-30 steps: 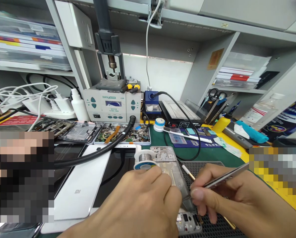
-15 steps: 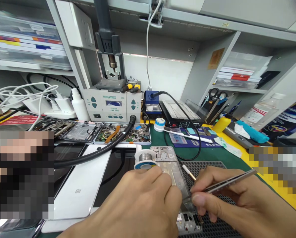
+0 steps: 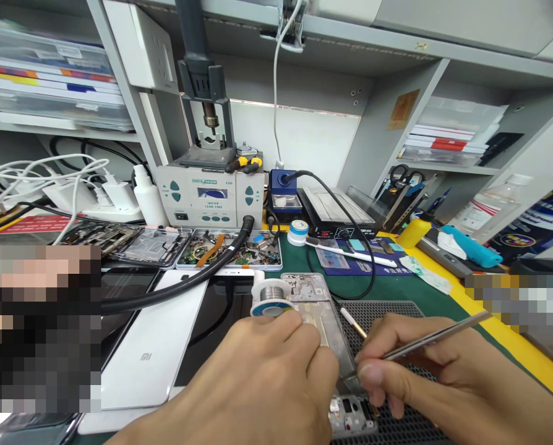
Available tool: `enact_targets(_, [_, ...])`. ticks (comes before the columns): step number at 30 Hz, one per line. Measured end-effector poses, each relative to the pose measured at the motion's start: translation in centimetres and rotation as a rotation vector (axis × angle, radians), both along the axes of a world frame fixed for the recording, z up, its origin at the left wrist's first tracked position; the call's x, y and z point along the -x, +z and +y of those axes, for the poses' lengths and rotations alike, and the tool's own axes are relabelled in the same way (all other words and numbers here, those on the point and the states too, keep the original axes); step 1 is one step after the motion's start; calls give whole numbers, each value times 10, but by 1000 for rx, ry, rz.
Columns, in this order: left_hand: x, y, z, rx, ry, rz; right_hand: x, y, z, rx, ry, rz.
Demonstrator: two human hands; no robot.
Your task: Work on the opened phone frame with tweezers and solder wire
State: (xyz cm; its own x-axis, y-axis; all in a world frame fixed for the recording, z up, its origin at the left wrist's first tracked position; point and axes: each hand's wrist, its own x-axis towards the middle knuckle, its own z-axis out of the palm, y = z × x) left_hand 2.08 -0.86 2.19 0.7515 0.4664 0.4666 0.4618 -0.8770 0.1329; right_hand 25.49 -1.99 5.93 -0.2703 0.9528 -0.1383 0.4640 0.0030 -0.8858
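Note:
A silvery phone frame (image 3: 318, 315) lies open on the dark ribbed mat, with bare metal and small parts at both ends. Across its left side rests my left hand (image 3: 276, 377), fingers curled and closed on the frame; the fingertips are hidden from me. My right hand (image 3: 397, 364) is closed in a pinch round slim metal tweezers (image 3: 438, 334). Their tip points down at the frame's right edge, close to the lower end. Whether the tip touches it, I cannot tell. A spool of solder wire (image 3: 271, 296) stands just beyond my left knuckles.
A white phone back (image 3: 151, 346) lies to the left under a thick black hose (image 3: 174, 296). Behind stand a hot-air station (image 3: 206, 198), a tray of circuit parts (image 3: 230, 250) and a small blue-lidded jar (image 3: 298, 233). A white brush (image 3: 351, 252) lies near a looping black cable.
The tweezers have turned slightly in my right fingers, showing a narrower side, and their back end sits a little higher. My left hand and the phone frame stay almost still.

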Motion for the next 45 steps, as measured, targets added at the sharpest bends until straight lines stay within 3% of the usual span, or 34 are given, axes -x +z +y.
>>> enact_targets(4, [1, 1, -2, 24, -12, 1, -9, -7, -5, 125, 2, 74])
enact_targets(9, [5, 4, -1, 170, -25, 90, -22, -19, -12, 350, 93, 187])
enact_targets(12, [8, 4, 1, 196, -51, 146, -21, -20, -12, 395, 105, 193])
enact_targets(22, [-8, 11, 4, 93, -41, 152, -25, -18, -16, 306, 108, 113])
enact_targets(27, [1, 2, 0, 158, -56, 145, -25, -18, -18, 233, 123, 38])
enact_targets(34, [2, -6, 1, 253, -63, 141, -27, -18, -23, 168, 166, -251])
enact_targets(39, [1, -20, 8, 278, -113, 148, -29, -24, -23, 165, 172, -259])
enact_targets(45, [5, -6, 1, 219, -73, 125, -23, -16, -22, 117, 174, -337])
